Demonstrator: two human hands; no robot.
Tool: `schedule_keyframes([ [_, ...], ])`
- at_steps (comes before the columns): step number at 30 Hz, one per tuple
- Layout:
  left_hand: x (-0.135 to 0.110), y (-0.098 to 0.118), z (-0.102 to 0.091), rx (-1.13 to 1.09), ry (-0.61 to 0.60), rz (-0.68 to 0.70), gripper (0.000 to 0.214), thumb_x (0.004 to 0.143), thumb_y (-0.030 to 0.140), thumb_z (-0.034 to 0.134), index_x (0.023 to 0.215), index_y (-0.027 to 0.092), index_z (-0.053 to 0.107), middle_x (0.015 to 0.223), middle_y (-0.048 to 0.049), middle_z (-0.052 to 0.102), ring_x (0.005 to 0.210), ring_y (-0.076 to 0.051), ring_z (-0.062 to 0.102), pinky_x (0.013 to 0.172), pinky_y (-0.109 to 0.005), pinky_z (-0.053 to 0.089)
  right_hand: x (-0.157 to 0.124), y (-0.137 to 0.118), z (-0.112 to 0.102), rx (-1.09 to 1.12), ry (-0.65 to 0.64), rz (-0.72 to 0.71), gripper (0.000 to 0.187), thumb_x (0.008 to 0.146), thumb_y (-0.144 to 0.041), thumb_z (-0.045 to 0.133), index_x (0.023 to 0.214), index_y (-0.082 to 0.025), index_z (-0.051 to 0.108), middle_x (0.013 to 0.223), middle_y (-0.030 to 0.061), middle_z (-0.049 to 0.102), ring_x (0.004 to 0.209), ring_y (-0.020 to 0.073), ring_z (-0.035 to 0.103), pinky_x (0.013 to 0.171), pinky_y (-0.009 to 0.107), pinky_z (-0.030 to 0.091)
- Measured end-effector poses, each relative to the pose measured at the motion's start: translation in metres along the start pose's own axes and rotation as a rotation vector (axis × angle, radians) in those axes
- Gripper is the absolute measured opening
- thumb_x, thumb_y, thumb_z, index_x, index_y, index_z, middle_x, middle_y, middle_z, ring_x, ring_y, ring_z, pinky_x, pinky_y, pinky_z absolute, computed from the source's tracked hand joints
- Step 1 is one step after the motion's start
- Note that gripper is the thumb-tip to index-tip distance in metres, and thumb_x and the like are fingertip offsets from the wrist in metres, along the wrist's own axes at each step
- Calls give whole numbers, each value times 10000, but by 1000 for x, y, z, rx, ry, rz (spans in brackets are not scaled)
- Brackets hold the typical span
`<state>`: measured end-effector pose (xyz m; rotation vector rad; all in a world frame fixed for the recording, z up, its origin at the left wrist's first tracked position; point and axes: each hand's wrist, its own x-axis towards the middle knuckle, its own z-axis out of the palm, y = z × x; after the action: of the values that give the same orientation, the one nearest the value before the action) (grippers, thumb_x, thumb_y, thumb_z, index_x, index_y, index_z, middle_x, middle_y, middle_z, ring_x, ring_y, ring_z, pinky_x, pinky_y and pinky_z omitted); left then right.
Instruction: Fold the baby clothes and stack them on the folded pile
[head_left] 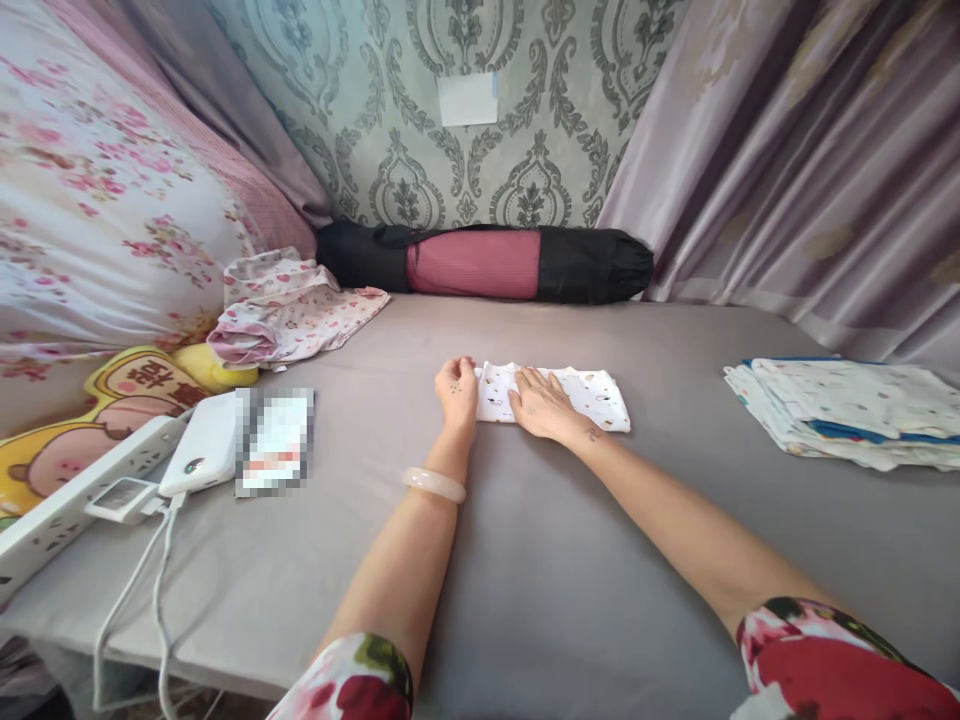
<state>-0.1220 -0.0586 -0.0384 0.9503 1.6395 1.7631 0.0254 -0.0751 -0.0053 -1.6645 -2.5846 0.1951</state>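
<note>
A small white printed cloth (pixel 592 395), folded into a flat rectangle, lies in the middle of the grey bed sheet (pixel 525 560). My left hand (pixel 457 388) is at the cloth's left edge with its fingers curled on that edge. My right hand (pixel 541 403) lies flat on the cloth's left half, fingers stretched out and pressing down. A pale bangle (pixel 433 484) circles my left wrist.
A stack of folded printed cloths (pixel 847 410) sits at the right. A crumpled pink floral garment (pixel 289 310) lies at the back left. A black and red rolled bag (pixel 484 262) rests against the wall. White power strip (pixel 67 505), charger and cables occupy the left edge.
</note>
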Motion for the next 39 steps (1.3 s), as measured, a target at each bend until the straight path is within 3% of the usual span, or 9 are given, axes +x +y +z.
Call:
schedule_keyframes([
  [7,3,2,-1,-86,122,12,227,848,277,459,856,143,642,753,-54,678,771,-163,658,806,-313,506,14,-22,2,16,68,-35,629,993,-367,185,1479,7,327,1563,193,283,1459,292,211,1187,463,118],
  [14,4,2,-1,-76,146,30,223,847,286,458,848,156,639,727,-39,666,742,-154,658,767,-295,509,16,-25,14,30,43,-5,649,993,-397,189,1492,1,301,1573,175,267,1466,275,192,1190,431,118],
  [22,5,1,-1,-100,156,56,211,854,276,459,861,159,634,723,-31,656,739,-148,654,775,-293,507,19,-24,11,54,23,0,637,986,-385,203,1481,-3,322,1565,189,279,1460,290,208,1183,462,129],
  [30,5,4,-2,-108,216,162,232,881,303,444,895,162,627,749,-32,642,750,-145,639,763,-286,495,30,-50,11,130,100,-17,634,986,-347,196,1499,19,267,1584,186,229,1472,276,167,1192,420,122],
  [39,2,9,-3,-102,232,166,229,895,309,431,906,172,614,826,-38,651,759,-134,634,740,-263,490,31,-58,18,110,7,-24,636,986,-340,173,1502,23,255,1592,179,206,1479,268,139,1197,415,111],
])
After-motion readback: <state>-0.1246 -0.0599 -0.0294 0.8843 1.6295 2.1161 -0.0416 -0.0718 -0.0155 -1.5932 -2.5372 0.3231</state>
